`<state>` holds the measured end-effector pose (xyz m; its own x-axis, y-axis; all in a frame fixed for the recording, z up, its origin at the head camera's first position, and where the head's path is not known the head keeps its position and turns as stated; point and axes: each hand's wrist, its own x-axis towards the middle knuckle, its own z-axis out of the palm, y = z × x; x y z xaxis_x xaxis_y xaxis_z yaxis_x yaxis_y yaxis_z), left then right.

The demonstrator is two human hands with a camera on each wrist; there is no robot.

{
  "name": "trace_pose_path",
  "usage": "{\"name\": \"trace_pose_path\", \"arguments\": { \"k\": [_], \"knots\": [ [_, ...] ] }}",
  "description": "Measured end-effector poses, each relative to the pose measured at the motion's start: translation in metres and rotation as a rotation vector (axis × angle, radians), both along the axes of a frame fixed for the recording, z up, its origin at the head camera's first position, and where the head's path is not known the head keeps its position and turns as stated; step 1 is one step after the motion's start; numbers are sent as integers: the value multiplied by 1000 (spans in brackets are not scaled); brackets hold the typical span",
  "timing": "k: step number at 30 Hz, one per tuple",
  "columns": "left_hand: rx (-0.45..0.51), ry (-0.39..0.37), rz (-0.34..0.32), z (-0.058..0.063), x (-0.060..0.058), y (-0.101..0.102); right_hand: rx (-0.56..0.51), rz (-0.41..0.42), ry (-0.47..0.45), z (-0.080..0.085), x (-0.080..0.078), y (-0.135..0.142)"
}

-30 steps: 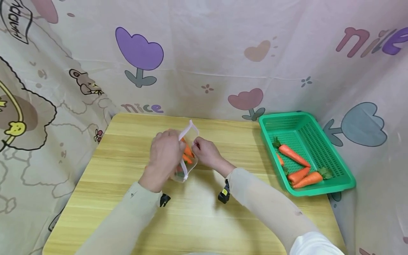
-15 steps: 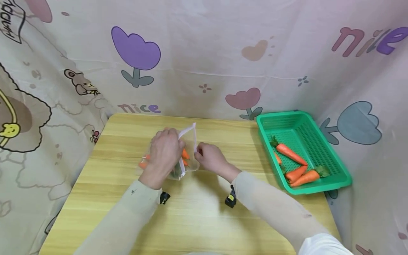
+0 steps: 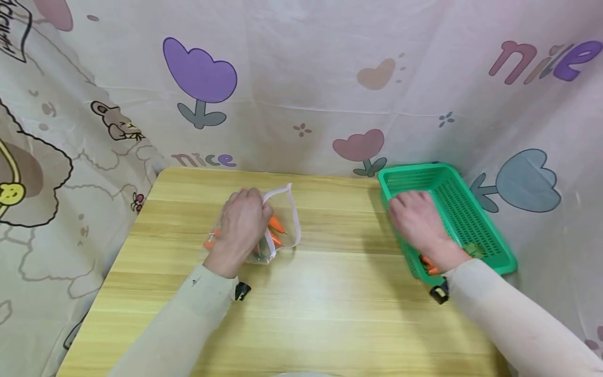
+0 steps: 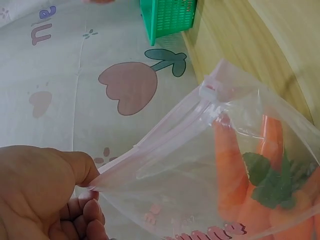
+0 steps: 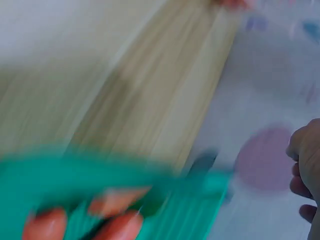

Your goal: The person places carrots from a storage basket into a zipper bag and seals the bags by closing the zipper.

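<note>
A clear zip bag (image 4: pixel 170 190) with a pale pink zip strip lies at the left of the table, its mouth spread toward the right. My left hand (image 3: pixel 242 220) pinches the bag's edge between thumb and fingers. Inside the bag are several orange carrots (image 4: pixel 230 175) with green leafy tops. Over the near left side of a green basket (image 3: pixel 478 217) hovers my right hand (image 3: pixel 418 222), fingers loosely curled around nothing. Some carrots (image 5: pixel 120 227) lie in that basket, partly hidden by the hand in the head view; the right wrist view is blurred.
The wooden table (image 3: pixel 325 293) runs up to a printed curtain (image 3: pixel 292 68) at the back and sides. A pale rounded edge (image 3: pixel 301 374) shows at the bottom of the head view.
My right hand has let go of the bag's mouth and moved right, over the green basket. My left hand stays at the bag, which has barely shifted.
</note>
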<state>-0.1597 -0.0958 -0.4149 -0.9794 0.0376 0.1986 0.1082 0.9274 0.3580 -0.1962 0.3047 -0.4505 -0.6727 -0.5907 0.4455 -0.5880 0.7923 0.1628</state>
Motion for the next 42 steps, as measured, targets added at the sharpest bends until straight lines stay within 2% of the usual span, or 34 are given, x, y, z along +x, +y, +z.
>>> {"name": "trace_pose_path", "arguments": {
  "k": [3,7,10,15,22,27,31,37,42],
  "knots": [
    [8,-11,-1,-1,0,0,60,-68,-21,-7,-9,43],
    [11,-28,-9,-3,0,3,222,-146,-138,-21,-15,88],
    [7,-43,-10,-4,0,5,365,-169,-231,-30,-17,112],
    [16,-55,-7,-5,0,6,504,-161,-337,-44,-19,136],
    [38,-44,-23,-7,0,5,561,-179,-429,-58,-23,149],
    [36,-42,-20,-7,1,5,559,-201,-449,-65,-25,153],
    [36,-49,-16,-6,0,5,502,-253,-486,-71,-23,158],
    [9,-20,-6,-7,-1,5,321,-388,-586,-70,-24,167],
    [44,-70,6,-6,-1,2,171,-434,-559,-59,-27,166]
  ]
}}
